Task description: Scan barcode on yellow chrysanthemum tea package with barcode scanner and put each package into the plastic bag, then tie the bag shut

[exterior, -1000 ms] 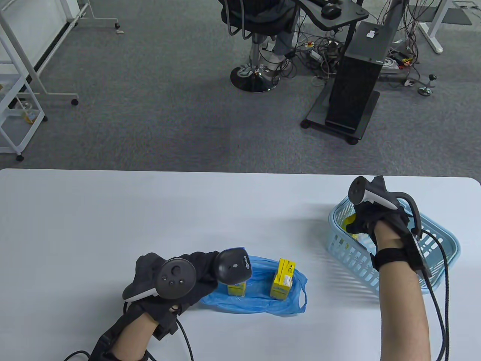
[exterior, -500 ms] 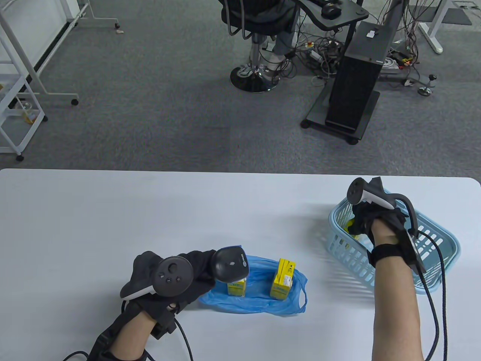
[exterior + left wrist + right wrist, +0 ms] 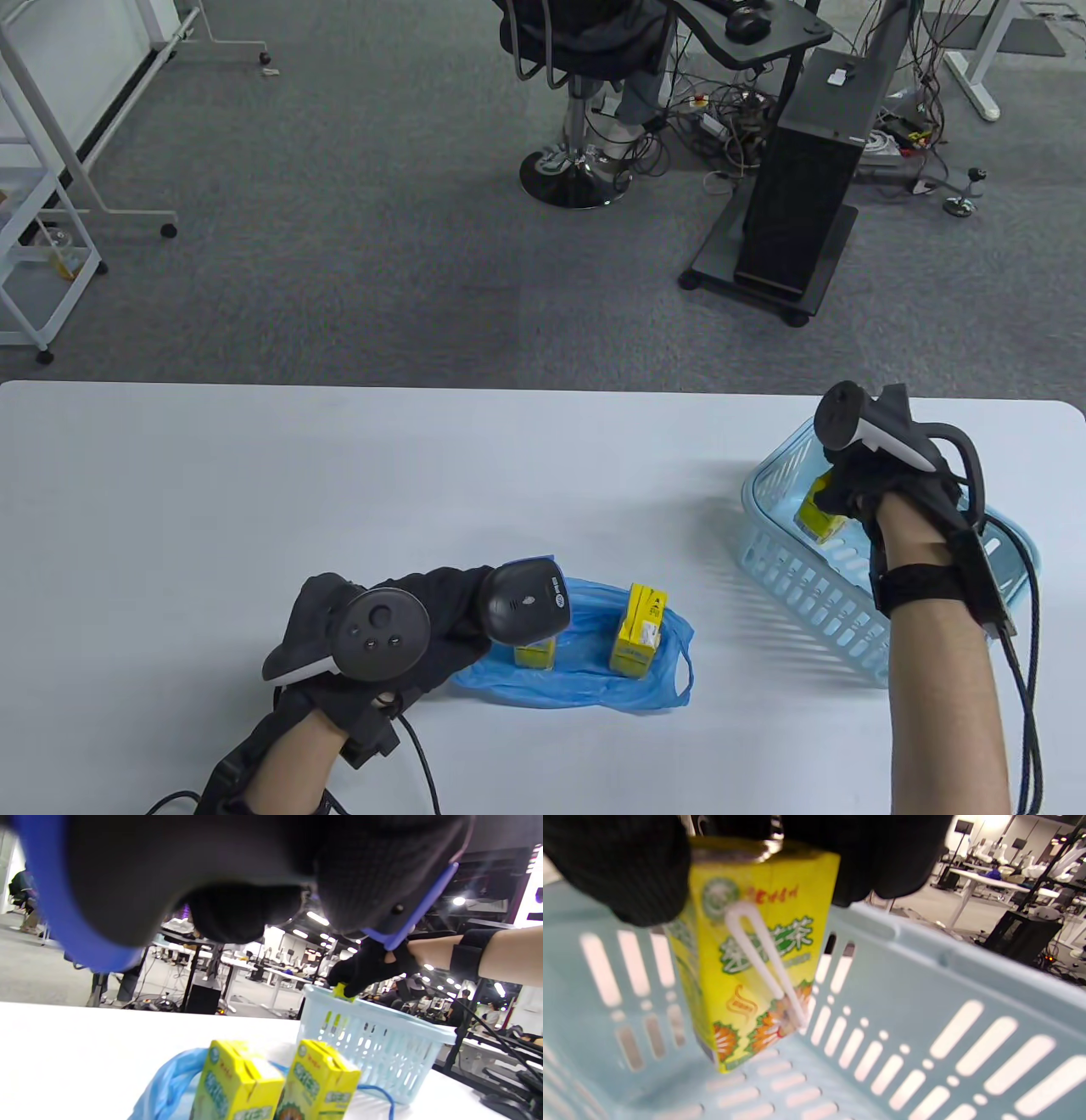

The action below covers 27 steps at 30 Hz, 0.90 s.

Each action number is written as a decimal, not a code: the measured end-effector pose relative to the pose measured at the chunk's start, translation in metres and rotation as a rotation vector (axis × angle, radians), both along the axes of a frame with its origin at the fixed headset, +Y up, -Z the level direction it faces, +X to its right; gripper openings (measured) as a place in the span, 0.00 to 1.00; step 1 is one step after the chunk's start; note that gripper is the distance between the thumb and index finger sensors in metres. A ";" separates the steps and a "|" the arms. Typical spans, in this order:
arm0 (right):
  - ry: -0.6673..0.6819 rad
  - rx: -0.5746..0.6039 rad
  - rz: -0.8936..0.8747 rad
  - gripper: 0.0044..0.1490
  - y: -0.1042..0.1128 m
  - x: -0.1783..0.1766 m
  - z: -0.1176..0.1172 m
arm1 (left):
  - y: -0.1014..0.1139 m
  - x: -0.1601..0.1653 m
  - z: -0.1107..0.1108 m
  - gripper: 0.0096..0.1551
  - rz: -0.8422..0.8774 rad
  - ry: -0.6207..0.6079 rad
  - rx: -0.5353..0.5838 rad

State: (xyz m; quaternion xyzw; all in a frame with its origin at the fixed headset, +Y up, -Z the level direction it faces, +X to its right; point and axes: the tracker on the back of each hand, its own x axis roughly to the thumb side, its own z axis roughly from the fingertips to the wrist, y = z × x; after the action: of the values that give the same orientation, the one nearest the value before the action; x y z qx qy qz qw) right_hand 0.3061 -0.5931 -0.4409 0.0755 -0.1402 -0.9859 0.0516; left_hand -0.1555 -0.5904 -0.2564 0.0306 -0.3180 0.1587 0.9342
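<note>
My right hand [image 3: 857, 488] pinches the top of a yellow chrysanthemum tea package [image 3: 746, 963] and holds it just above the floor of the light blue basket [image 3: 789, 569]; the package [image 3: 816, 514] shows under the fingers in the table view. My left hand [image 3: 407, 628] grips the black barcode scanner [image 3: 523, 601] near the table's front. Right of the scanner, two yellow tea packages [image 3: 638, 630] [image 3: 534, 652] stand upright on the flattened blue plastic bag [image 3: 585, 679]. The left wrist view shows both packages [image 3: 237, 1086] [image 3: 316, 1082] close up, with the basket [image 3: 382, 1043] behind.
The white table [image 3: 254, 492] stretches left and back of the bag. Glove cables [image 3: 1018, 645] trail off the front edge by the right forearm. Beyond the table stand an office chair [image 3: 585, 102] and a black computer cart [image 3: 806, 170].
My right hand has shifted right and back inside the basket and now lifts a yellow package clear. My left hand with the scanner has barely moved.
</note>
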 end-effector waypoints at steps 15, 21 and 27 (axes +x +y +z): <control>0.128 0.435 -0.206 0.52 0.073 -0.027 0.101 | 0.030 0.009 0.033 0.34 0.040 -0.075 0.125; 0.172 0.591 -0.431 0.51 0.062 -0.048 0.140 | 0.029 0.016 0.036 0.34 0.029 -0.092 0.122; 0.235 0.638 -0.542 0.51 0.028 -0.073 0.156 | 0.020 0.017 0.030 0.34 0.024 -0.084 0.107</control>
State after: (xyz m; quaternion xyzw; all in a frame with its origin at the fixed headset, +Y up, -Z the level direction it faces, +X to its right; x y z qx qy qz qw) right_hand 0.2332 -0.5650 -0.2850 -0.0645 0.1637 -0.9597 -0.2193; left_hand -0.1386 -0.5707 -0.2263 0.0774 -0.3645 0.1537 0.9152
